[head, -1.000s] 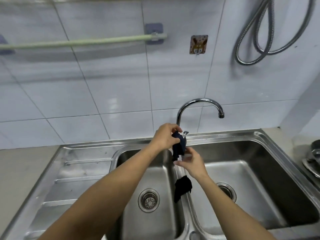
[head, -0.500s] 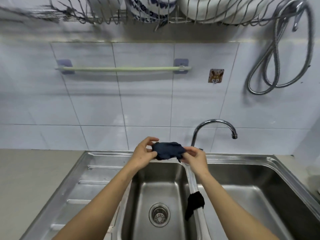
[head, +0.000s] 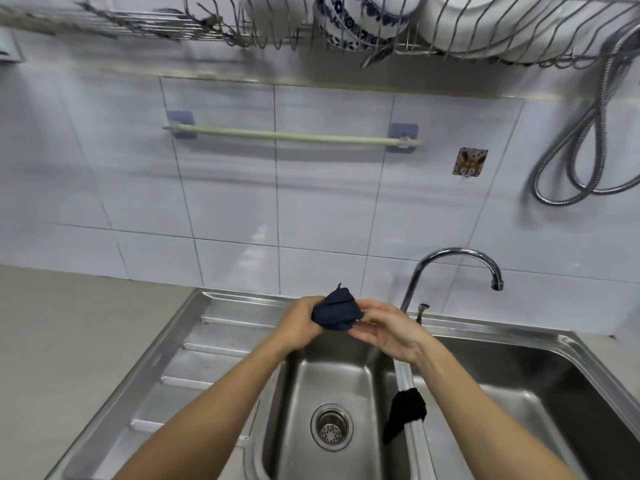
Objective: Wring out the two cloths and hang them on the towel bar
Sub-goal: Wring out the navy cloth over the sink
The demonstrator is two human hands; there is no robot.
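Observation:
A bunched dark blue cloth (head: 336,311) is held over the left sink basin, between both of my hands. My left hand (head: 298,325) grips its left side and my right hand (head: 388,329) holds its right side with curled fingers. A second, black cloth (head: 405,412) lies draped over the divider between the two basins, hanging into the left one. The pale green towel bar (head: 294,136) is fixed to the tiled wall above, with nothing on it.
A steel double sink (head: 221,344) with a drainboard at left fills the foreground. A curved faucet (head: 453,256) stands behind the divider. Overhead is a wire dish rack (head: 363,26) with bowls. A metal hose (head: 585,157) hangs at right, next to a small wall hook (head: 468,162).
The view has tilted up, bringing the whole towel bar and dish rack into sight. The blue cloth went from a vertical twist to a horizontal stretch to a tighter bunch between my hands.

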